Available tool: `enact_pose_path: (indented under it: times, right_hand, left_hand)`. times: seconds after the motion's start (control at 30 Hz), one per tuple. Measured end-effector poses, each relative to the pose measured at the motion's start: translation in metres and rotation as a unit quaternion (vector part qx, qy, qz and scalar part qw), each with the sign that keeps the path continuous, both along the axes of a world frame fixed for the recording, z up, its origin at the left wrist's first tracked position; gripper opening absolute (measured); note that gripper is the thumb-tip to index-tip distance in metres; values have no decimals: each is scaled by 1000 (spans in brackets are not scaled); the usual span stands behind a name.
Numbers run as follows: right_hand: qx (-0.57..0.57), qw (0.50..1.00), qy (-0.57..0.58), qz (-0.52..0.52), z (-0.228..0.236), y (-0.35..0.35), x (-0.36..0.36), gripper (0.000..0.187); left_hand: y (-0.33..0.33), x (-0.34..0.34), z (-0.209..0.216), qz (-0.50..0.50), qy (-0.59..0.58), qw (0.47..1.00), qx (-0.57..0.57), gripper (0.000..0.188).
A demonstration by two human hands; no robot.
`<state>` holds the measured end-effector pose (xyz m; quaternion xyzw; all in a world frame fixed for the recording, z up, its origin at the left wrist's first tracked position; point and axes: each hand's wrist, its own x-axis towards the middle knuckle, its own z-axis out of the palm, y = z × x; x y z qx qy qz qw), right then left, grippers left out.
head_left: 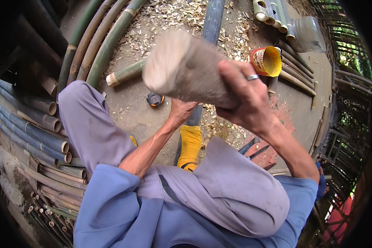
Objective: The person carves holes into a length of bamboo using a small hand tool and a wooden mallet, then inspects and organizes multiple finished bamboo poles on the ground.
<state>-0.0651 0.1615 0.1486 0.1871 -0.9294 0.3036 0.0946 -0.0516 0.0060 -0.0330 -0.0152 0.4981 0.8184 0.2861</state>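
Two bare hands on my feed, and the action sits at the centre of the frame! The right hand (pixel 250 93) is clenched around the lower-right end of a thick wooden block (pixel 190 68), fingers wrapped over it, a ring showing on one. That block, blurred and tilted, spans the upper centre, its pale end pointing left. Look just below it: the left hand (pixel 181 110), partly covered by the block, so I cannot tell from here whether its fingers are closed on anything, or whether block and hand touch. Behind both, a dark pole (pixel 214 20) runs down from the top edge towards a yellow-socked foot (pixel 190 144) at lower centre. Left of that left hand I spot a black-and-orange tape measure (pixel 155 99) on the ground; at upper right, a red-and-yellow can (pixel 265 61), and pale wood chips (pixel 169 20) scattered across the top.
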Motion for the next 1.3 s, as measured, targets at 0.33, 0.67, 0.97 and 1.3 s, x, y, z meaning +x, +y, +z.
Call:
enact_pose_path:
  times: [0.33, 0.67, 0.97, 1.3]
  right_hand:
    - [61, 996, -51, -39, 12, -13, 8, 92]
    - [-47, 989, -58, -128, 11, -4, 30, 97]
    - [-12, 971, -174, -162, 29, 7, 42, 95]
    - [15, 968, -138, -210, 4, 13, 86, 96]
  left_hand:
    - [6, -11, 0, -67, 86, 993, -36, 55]
    - [22, -34, 10, -157, 196, 965, -77, 28]
    - [35, -45, 6, -227, 212, 949, -53, 29]
    - [44, 5, 25, -93, 381, 904, -170, 29]
